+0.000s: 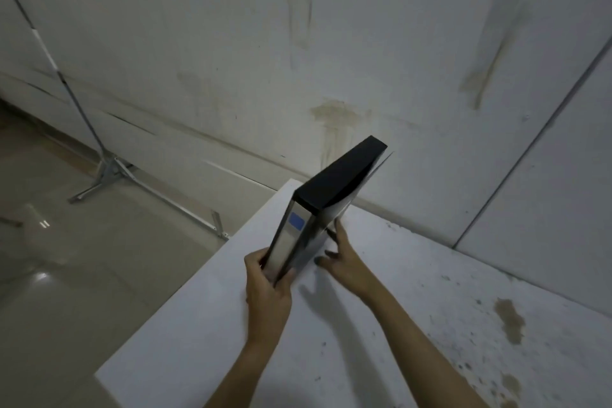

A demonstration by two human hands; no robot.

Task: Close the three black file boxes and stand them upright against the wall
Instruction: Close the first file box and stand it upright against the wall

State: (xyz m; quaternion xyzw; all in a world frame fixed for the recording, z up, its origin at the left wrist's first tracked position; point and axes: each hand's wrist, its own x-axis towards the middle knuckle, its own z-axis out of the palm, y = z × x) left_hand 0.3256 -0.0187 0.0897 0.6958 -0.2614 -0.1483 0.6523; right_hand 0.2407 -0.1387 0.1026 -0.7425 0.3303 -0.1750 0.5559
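Black file box (337, 180) stands upright on a white table (414, 291), near its far corner and close to the stained wall (265, 43). Its spine, with a blue label (296, 221), faces the person. The left hand (266, 291) grasps the spine's lower end, fingers wrapped around the left side and thumb pressed on the right. The right hand (344, 262) lies flat against the box's right cover, fingers spread and not clenched. Beyond the left fingers, a metal stand (109, 169) rests on the tiled floor (66, 275).
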